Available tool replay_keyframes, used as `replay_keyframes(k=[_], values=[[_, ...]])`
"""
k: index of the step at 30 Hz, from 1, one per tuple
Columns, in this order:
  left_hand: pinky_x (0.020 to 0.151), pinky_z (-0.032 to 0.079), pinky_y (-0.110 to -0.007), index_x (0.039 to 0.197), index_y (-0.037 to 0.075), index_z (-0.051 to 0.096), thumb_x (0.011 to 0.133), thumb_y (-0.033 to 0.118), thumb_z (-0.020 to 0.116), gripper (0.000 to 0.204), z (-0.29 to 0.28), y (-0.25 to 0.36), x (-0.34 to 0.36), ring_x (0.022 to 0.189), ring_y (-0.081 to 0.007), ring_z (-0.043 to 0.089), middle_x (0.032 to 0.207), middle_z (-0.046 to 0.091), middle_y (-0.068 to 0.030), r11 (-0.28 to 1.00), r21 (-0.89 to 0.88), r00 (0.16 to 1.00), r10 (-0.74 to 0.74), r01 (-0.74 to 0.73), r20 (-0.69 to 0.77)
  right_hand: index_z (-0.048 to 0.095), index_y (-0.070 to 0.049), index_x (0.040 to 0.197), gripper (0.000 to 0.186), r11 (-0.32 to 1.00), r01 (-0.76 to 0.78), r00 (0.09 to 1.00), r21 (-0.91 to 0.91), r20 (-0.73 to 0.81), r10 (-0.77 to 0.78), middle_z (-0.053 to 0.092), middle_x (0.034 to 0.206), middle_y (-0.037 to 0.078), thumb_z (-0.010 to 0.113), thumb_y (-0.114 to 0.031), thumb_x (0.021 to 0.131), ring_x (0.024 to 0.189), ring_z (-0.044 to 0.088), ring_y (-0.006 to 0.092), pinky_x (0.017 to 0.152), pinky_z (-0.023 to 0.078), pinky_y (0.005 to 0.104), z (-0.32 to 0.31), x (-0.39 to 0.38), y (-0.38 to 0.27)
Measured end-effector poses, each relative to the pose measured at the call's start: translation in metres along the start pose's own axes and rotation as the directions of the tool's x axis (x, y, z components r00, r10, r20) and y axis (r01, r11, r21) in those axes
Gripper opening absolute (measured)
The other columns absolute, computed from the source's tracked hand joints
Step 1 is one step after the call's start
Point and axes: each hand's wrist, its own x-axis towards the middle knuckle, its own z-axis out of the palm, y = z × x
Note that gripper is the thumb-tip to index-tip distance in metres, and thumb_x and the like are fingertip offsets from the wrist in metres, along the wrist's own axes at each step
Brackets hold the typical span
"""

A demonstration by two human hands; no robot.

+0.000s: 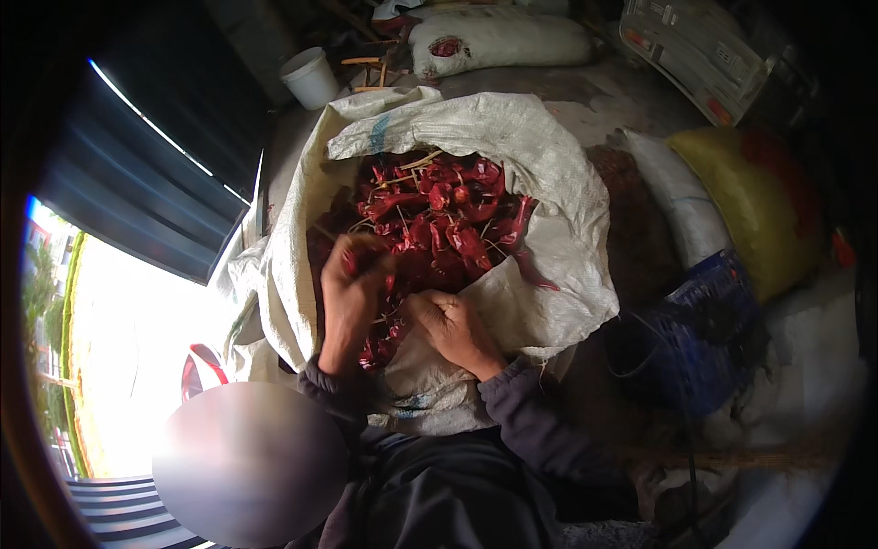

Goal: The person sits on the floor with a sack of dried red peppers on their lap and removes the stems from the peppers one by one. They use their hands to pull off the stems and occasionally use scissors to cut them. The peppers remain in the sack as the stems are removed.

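A large white woven sack point(302, 229) lies open in front of me with its rim folded back. Glossy dried red chili peppers point(439, 229) with pale stems fill it. My left hand point(352, 288) is over the left part of the heap, its fingers curled around a red chili pepper point(349, 263); motion smears the fingertips. Close by on the right, my right hand point(448, 325) is closed in a pinch above the near fold of the sack. Whatever lies between its thumb and fingers is hidden. More peppers point(380, 348) show between my wrists.
A full white sack point(512, 41) with a torn hole lies at the back, near a white bucket point(309, 78). On the right stand a yellow sack point(750, 201), a white sack point(672, 197) and a blue crate point(704, 329). A pale plastic crate point(695, 55) leans at the back right.
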Motion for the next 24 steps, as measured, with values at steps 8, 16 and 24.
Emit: replay_keyframes(k=[8,16,24], values=[[0.074,0.055,-0.048,0.106,0.011,0.075,0.086,0.015,0.072,0.020,-0.019,-0.034,0.100,0.085,-0.0392,0.070,0.096,0.071,-0.0168,0.345,0.886,0.900,0.406,-0.311,0.158,0.070,-0.003,0.101,0.033,0.978,-0.132,0.991,0.159,0.019,0.131,0.047,0.067,-0.007,0.055,-0.030,0.111,0.063,0.043,0.0018,0.057,0.036,0.0212,0.002,0.002,0.000],[0.068,0.053,-0.044,0.101,0.011,0.073,0.078,0.004,0.074,0.024,-0.015,0.004,0.008,0.081,-0.0328,0.065,0.090,0.064,-0.0096,0.335,0.750,0.734,0.618,-0.571,0.282,0.062,-0.009,0.089,0.045,0.746,-0.356,0.930,0.563,0.134,0.343,0.042,0.062,-0.007,0.053,-0.047,0.110,0.048,0.032,0.0022,0.042,0.025,0.0231,-0.020,-0.001,-0.004],[0.073,0.053,-0.032,0.114,0.004,0.070,0.087,0.010,0.081,0.030,-0.008,-0.009,-0.048,0.084,-0.0170,0.065,0.100,0.068,-0.0042,0.757,0.431,0.845,0.534,-0.492,0.026,0.064,-0.009,0.096,0.033,0.886,-0.297,0.955,0.356,0.137,0.265,0.053,0.069,-0.005,0.058,-0.039,0.109,0.056,0.046,0.0059,0.049,0.037,0.0263,-0.009,-0.007,-0.029]])
